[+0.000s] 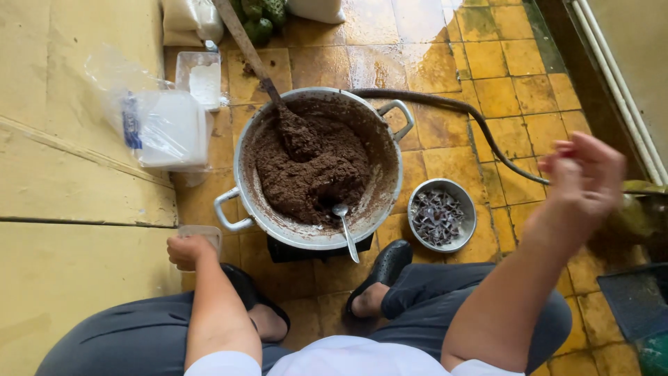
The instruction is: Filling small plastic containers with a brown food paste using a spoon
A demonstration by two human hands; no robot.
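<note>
A big metal pot (243, 150) of thick brown paste (313, 170) sits on a low burner between my feet. A wooden paddle (243, 42) leans in the paste, and a metal spoon (346, 230) rests on the near rim. My left hand (186, 249) is closed around a small clear plastic cup (202, 233) just left of the pot. My right hand (584, 174) is raised to the right, blurred, with its fingers spread and nothing visible in it. It hovers right of a small metal bowl (414, 202) of dark star-shaped spices (436, 216).
A clear plastic bag with a white container (167, 129) and a small tub of white powder (202, 76) lie at the left. A dark hose (480, 125) crosses the wet yellow tiles. Green vegetables (261, 17) and white sacks lie at the top. A dark tray (637, 299) is at the right.
</note>
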